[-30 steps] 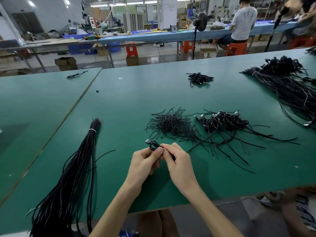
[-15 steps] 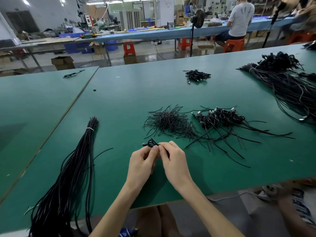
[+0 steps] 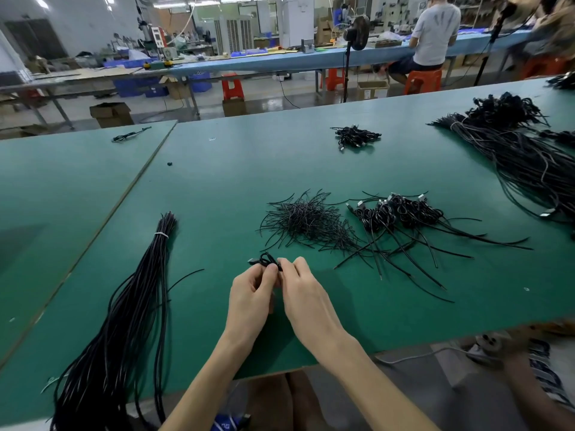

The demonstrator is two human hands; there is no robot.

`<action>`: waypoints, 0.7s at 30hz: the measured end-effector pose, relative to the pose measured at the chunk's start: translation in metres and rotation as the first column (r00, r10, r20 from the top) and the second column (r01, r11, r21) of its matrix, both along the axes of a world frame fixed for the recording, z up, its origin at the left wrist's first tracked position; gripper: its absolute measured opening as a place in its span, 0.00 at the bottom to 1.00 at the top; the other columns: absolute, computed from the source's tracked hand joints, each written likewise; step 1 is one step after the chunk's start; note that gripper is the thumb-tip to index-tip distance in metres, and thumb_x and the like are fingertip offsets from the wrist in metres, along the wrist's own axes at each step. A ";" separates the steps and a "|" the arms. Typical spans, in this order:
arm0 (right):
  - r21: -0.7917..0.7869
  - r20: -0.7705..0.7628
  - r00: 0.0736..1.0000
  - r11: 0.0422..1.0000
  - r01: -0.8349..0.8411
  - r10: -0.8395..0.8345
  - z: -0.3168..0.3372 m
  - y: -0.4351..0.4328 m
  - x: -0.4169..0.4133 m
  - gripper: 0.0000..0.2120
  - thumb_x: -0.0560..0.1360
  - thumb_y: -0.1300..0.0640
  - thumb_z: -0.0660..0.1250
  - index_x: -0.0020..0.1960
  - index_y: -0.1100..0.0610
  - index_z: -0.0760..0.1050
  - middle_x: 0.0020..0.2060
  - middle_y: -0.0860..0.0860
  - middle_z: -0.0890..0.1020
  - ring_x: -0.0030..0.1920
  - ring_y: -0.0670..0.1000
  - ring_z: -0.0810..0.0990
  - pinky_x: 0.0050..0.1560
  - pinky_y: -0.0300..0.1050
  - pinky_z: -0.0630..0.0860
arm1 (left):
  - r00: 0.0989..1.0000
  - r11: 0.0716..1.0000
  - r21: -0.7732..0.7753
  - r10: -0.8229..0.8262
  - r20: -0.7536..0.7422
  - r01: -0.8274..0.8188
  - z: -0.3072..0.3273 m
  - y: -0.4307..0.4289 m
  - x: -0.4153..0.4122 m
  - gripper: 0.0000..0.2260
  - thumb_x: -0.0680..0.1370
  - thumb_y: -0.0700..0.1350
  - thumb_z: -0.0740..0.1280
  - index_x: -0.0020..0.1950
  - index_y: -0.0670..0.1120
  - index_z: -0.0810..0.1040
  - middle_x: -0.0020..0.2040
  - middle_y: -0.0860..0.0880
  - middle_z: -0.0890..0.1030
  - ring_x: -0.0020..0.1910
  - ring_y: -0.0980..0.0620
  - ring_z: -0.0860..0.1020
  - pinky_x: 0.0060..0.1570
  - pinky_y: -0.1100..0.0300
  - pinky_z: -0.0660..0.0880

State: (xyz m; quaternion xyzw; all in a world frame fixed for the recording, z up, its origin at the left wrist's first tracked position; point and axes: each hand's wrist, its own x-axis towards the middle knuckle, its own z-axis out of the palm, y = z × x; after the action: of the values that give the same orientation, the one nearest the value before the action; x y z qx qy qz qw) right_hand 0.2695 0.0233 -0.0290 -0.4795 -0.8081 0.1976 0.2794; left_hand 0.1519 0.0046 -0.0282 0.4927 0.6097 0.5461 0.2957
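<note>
Near the front of the green desk (image 3: 217,181), a small coiled black cable (image 3: 264,260) at the fingertips of both hands, metal plug poking out to the left. Pinched between the curled fingers of the left hand (image 3: 252,293) and the right hand (image 3: 303,293), held close together. Just beyond the hands, a loose pile of short black wire ties (image 3: 306,220); right of that, a heap of coiled cables (image 3: 401,213). Off to the left, a long tied cable bundle (image 3: 124,306).
</note>
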 end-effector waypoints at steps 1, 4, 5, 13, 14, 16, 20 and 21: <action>0.014 0.021 1.000 1.000 -0.013 0.013 -0.001 -0.001 0.000 0.22 0.86 0.63 0.56 0.80 0.59 0.60 0.59 0.52 0.70 0.50 0.53 0.78 0.52 0.47 0.79 | 1.000 1.000 0.000 0.003 0.006 -0.003 0.000 0.000 0.000 0.16 0.84 0.43 0.65 0.38 0.37 0.75 0.26 0.49 0.72 0.26 0.50 0.68 0.27 0.58 0.66; 0.072 0.050 0.996 0.995 -0.072 0.068 -0.002 -0.002 0.000 0.29 0.85 0.65 0.56 0.83 0.59 0.50 0.60 0.53 0.68 0.51 0.52 0.76 0.54 0.47 0.78 | 0.998 1.000 0.006 0.026 0.056 -0.027 -0.002 0.000 -0.002 0.16 0.84 0.43 0.65 0.39 0.37 0.76 0.27 0.48 0.73 0.26 0.52 0.68 0.27 0.61 0.66; 0.072 0.024 0.996 0.993 -0.090 0.088 -0.002 -0.001 0.000 0.30 0.85 0.65 0.56 0.83 0.60 0.50 0.59 0.53 0.68 0.50 0.52 0.75 0.54 0.48 0.78 | 0.997 0.999 0.010 0.033 0.075 -0.034 -0.002 0.000 -0.002 0.15 0.84 0.43 0.65 0.39 0.37 0.76 0.27 0.49 0.73 0.26 0.52 0.68 0.26 0.62 0.67; -0.131 -0.429 0.900 0.980 -0.148 0.079 0.001 0.003 0.003 0.20 0.87 0.52 0.55 0.77 0.57 0.69 0.55 0.48 0.75 0.55 0.45 0.79 0.63 0.42 0.76 | 0.993 0.995 0.059 -0.084 0.083 0.079 0.000 -0.003 -0.009 0.13 0.85 0.44 0.65 0.43 0.40 0.77 0.34 0.40 0.73 0.33 0.49 0.68 0.34 0.53 0.67; -0.163 -0.488 0.872 0.976 -0.143 0.047 0.002 0.005 0.004 0.17 0.87 0.53 0.57 0.72 0.55 0.75 0.54 0.46 0.79 0.54 0.43 0.80 0.60 0.40 0.77 | 0.990 0.991 0.073 -0.117 0.081 0.111 0.000 -0.004 -0.010 0.11 0.85 0.44 0.64 0.44 0.42 0.78 0.36 0.39 0.75 0.34 0.49 0.69 0.34 0.55 0.68; -0.240 -0.563 0.827 0.955 -0.174 0.009 0.003 0.009 0.009 0.11 0.86 0.55 0.61 0.63 0.51 0.80 0.45 0.43 0.84 0.42 0.42 0.81 0.46 0.38 0.78 | 0.985 0.984 0.090 -0.159 0.071 0.153 0.001 -0.006 -0.010 0.09 0.85 0.43 0.64 0.48 0.42 0.80 0.39 0.38 0.78 0.35 0.48 0.73 0.36 0.54 0.71; -0.337 -0.647 0.761 0.911 -0.240 -0.039 0.001 0.015 0.015 0.09 0.83 0.59 0.65 0.61 0.57 0.81 0.43 0.50 0.86 0.39 0.47 0.81 0.40 0.43 0.76 | 0.979 0.979 0.103 -0.165 -0.121 0.177 0.004 -0.001 -0.009 0.09 0.85 0.41 0.63 0.47 0.42 0.79 0.39 0.46 0.81 0.38 0.45 0.78 0.40 0.52 0.75; -0.339 -0.660 0.750 0.911 -0.235 -0.053 0.000 0.016 0.015 0.08 0.83 0.60 0.66 0.60 0.57 0.82 0.42 0.50 0.85 0.39 0.46 0.81 0.40 0.42 0.76 | 0.968 0.976 0.106 -0.169 -0.185 0.191 0.005 0.001 -0.009 0.08 0.85 0.40 0.64 0.46 0.43 0.79 0.39 0.48 0.82 0.37 0.50 0.79 0.40 0.59 0.75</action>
State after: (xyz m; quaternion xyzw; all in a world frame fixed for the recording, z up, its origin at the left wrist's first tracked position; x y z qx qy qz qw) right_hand 0.2849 0.0396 -0.0289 -0.3853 -0.6231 0.5278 0.4298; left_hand 0.1427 0.0051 -0.0229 0.6093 0.5512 0.5081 0.2585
